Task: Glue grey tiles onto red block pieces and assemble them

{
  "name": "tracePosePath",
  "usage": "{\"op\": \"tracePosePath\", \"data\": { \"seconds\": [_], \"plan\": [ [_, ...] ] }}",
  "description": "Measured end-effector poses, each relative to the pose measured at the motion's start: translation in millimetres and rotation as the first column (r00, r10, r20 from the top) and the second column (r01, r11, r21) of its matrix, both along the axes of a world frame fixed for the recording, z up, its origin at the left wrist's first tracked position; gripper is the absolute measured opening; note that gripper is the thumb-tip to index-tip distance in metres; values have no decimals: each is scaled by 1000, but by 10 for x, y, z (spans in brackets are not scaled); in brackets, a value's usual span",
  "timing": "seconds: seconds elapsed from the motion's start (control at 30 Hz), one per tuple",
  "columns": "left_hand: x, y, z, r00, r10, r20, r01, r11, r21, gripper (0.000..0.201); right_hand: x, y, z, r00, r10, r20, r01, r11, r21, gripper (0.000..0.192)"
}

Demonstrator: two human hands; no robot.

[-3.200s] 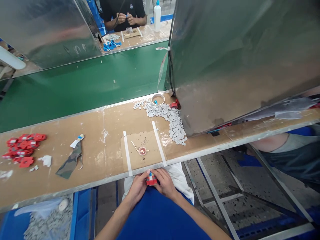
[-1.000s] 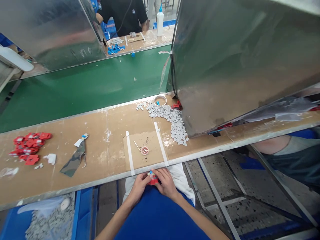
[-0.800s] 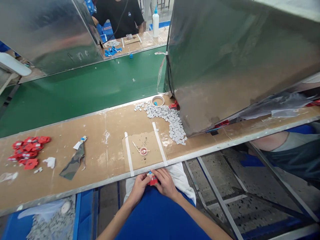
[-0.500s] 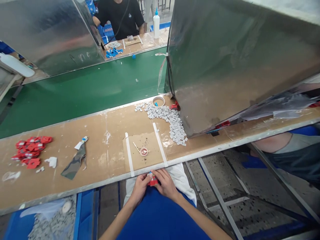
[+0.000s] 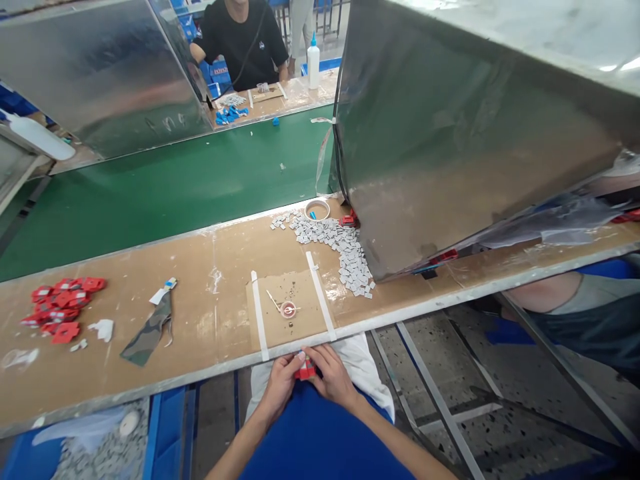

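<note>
My left hand (image 5: 278,387) and my right hand (image 5: 332,376) meet just below the front edge of the workbench (image 5: 210,313), over my lap. Together they grip a small red part (image 5: 305,371), mostly hidden by my fingers. Directly above, on the bench, lies a cardboard pad (image 5: 289,308) framed by two white tape strips, with a small red cap (image 5: 288,309) and a thin stick on it. A pile of small grey tiles (image 5: 345,250) spreads to the pad's upper right.
Several red parts (image 5: 63,307) lie at the bench's far left, near a camouflage strip (image 5: 147,332). A tape roll (image 5: 317,209) sits by a large metal housing (image 5: 465,127). Beyond runs a green conveyor belt (image 5: 165,177); a person in black (image 5: 240,40) sits across it.
My hands stay together on the red part, fingers shifting slightly. The view has tilted a little upward. A small blue piece has appeared on the conveyor's far edge.
</note>
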State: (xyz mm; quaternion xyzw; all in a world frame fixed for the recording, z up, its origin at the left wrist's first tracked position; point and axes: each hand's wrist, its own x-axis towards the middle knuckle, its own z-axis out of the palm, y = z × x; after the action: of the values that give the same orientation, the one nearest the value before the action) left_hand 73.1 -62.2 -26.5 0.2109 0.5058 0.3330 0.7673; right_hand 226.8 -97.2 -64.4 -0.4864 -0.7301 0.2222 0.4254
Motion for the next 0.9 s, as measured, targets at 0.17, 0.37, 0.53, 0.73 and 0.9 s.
{"op": "tracePosePath", "data": {
  "seconds": [0.17,0.37,0.53,0.73,0.9],
  "plan": [
    [-3,-3,-12,1000,25,-6,-25,1000,-9,53,-6,-4,-3,1000,5,-17,-5,1000,-3,49],
    [2,16,44,1000,23,22,-23,1000,-15,49,-16,3,2,1000,-4,-19,4,1000,1,47],
    [0,27,56,999,27,40,-27,1000,-16,48,-9,13,7,1000,-5,-6,5,1000,-3,47],
    [-9,38,51,999,18,49,-16,1000,-25,46,1,13,-7,1000,4,-17,-4,1000,-1,49],
    [-12,34,59,999,18,46,-17,1000,-25,48,-4,10,-11,999,10,-35,-10,1000,-11,51]
  ]
}}
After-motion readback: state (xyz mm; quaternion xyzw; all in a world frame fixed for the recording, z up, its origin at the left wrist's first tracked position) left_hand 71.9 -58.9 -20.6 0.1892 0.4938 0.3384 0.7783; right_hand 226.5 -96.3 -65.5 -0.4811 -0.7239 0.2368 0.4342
